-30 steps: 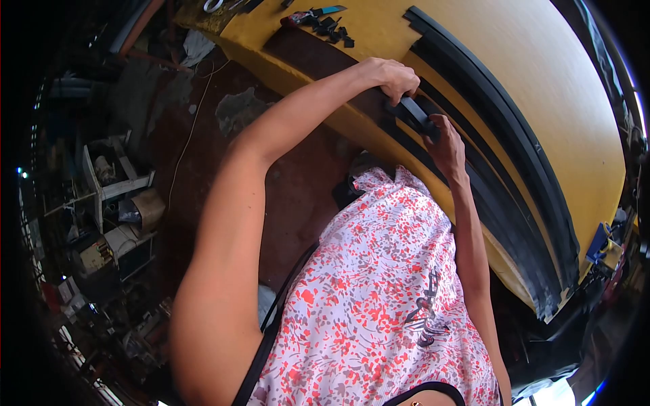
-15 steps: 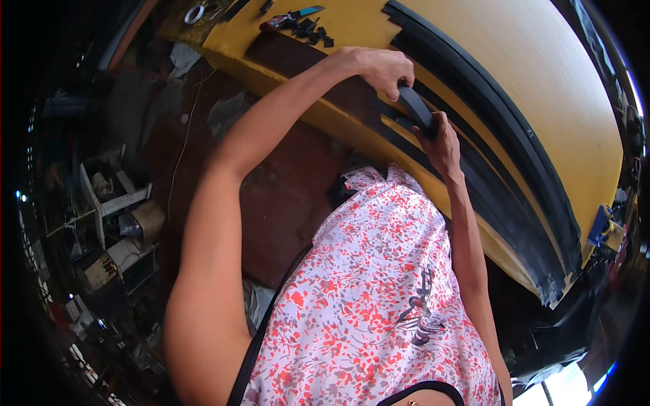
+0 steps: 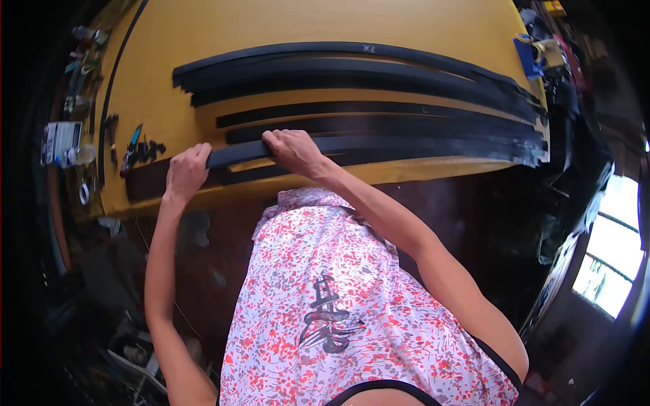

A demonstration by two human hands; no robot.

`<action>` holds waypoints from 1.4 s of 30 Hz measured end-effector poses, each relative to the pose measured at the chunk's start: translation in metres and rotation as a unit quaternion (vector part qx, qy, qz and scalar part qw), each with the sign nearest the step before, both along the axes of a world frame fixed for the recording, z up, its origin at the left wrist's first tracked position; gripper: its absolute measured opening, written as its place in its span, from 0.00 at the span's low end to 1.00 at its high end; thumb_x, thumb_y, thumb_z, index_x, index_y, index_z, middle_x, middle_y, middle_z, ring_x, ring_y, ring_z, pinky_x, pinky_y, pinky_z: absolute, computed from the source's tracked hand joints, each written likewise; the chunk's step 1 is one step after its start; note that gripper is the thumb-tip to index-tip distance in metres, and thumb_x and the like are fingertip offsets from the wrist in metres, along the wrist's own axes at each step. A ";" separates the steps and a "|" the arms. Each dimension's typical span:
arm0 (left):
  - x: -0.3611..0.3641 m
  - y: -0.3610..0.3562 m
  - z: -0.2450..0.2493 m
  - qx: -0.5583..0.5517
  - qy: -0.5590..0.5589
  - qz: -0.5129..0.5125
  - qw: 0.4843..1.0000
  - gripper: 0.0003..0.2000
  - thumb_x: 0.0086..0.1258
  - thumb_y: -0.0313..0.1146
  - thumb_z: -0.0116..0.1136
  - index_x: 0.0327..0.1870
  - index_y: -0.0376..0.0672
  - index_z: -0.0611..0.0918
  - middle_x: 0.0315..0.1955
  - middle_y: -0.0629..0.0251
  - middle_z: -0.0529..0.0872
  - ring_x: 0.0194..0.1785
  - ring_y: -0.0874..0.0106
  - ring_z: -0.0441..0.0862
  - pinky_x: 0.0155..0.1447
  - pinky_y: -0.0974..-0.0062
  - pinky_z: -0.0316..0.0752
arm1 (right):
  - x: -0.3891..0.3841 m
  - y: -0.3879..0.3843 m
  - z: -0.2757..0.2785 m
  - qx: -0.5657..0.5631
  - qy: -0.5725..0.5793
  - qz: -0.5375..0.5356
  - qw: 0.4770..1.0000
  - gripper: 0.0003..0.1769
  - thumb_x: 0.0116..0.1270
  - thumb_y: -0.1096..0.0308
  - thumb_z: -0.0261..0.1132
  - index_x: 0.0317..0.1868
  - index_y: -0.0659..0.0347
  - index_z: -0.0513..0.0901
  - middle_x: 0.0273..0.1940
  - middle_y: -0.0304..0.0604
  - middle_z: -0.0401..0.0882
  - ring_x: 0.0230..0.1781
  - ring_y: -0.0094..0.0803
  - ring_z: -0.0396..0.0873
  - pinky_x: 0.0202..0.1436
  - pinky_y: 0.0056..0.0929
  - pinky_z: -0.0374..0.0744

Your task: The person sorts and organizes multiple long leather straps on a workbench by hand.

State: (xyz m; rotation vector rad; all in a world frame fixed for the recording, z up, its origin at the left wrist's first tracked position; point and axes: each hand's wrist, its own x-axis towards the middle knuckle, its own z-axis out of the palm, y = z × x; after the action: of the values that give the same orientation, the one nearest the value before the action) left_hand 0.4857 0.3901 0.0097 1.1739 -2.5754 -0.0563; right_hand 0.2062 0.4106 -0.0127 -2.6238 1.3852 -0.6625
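Observation:
A long black rubber strip (image 3: 406, 145) lies flat along the near part of the yellow table (image 3: 271, 27). My left hand (image 3: 186, 170) curls over the strip's left end near the table's front edge. My right hand (image 3: 291, 150) grips the same strip a little further right, fingers wrapped over its far edge. Both arms reach forward from my flowered shirt (image 3: 338, 298). The strip's far right end reaches the table's right corner.
Several more black strips (image 3: 352, 71) lie in parallel further back. Small black offcuts and a cutter (image 3: 135, 147) sit left of my left hand. A box and bottle (image 3: 64, 141) and a tape roll (image 3: 83, 194) line the left edge. Blue items (image 3: 528, 49) sit far right.
The view has swung round to face the table. Earlier both hands held a raised, bent end of the strip close together; now the strip lies flat and my hands are apart.

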 end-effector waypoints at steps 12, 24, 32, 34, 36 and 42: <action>0.057 0.018 0.045 -0.030 0.011 0.041 0.999 0.10 0.58 0.19 0.59 0.42 0.36 0.79 0.34 0.54 0.82 0.39 0.54 0.81 0.46 0.62 0.75 | -0.130 0.054 0.068 -0.006 0.039 -0.087 0.995 0.12 0.55 0.69 0.69 0.38 0.58 0.76 0.31 0.43 0.82 0.36 0.40 0.83 0.40 0.37 0.80; 0.123 -0.009 0.264 -0.086 0.095 0.118 0.985 0.19 0.63 0.13 0.54 0.56 0.34 0.78 0.48 0.54 0.83 0.56 0.66 0.83 0.60 0.71 0.76 | -0.242 0.086 0.222 0.018 -0.027 -0.239 0.971 0.27 0.42 0.87 0.66 0.47 0.61 0.80 0.42 0.49 0.84 0.46 0.49 0.84 0.49 0.35 0.82; 0.179 -0.056 0.261 -0.113 -0.003 0.099 0.989 0.17 0.66 0.11 0.53 0.55 0.33 0.77 0.45 0.50 0.83 0.54 0.62 0.83 0.60 0.69 0.77 | -0.388 0.138 0.260 -0.076 0.057 -0.329 0.939 0.26 0.42 0.86 0.69 0.45 0.59 0.81 0.40 0.48 0.84 0.43 0.48 0.84 0.45 0.34 0.83; 0.170 -0.059 0.238 -0.113 0.009 0.085 0.990 0.15 0.66 0.12 0.53 0.53 0.32 0.78 0.43 0.51 0.83 0.51 0.61 0.84 0.57 0.69 0.78 | -0.402 0.146 0.278 -0.079 0.076 -0.326 0.939 0.28 0.39 0.86 0.71 0.45 0.57 0.81 0.39 0.47 0.84 0.42 0.45 0.84 0.46 0.34 0.82; 0.169 -0.060 0.228 -0.112 0.035 0.095 0.989 0.14 0.67 0.12 0.53 0.52 0.32 0.78 0.44 0.52 0.83 0.50 0.62 0.84 0.57 0.69 0.78 | -0.411 0.154 0.304 -0.076 0.085 -0.346 0.931 0.24 0.44 0.83 0.70 0.46 0.58 0.80 0.39 0.47 0.84 0.41 0.44 0.85 0.45 0.33 0.81; 0.249 -0.077 0.220 -0.143 0.065 0.145 0.977 0.16 0.67 0.13 0.52 0.55 0.33 0.78 0.46 0.53 0.84 0.52 0.63 0.83 0.59 0.69 0.76 | -0.458 0.172 0.358 -0.064 0.032 -0.377 0.923 0.09 0.64 0.76 0.60 0.46 0.62 0.78 0.32 0.44 0.79 0.34 0.29 0.79 0.44 0.25 0.75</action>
State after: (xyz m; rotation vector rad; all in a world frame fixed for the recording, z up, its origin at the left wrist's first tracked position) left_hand 0.7351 0.3133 0.2294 1.3668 -2.1846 0.2822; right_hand -0.2516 0.5826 0.3448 -2.1385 2.4715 -0.7458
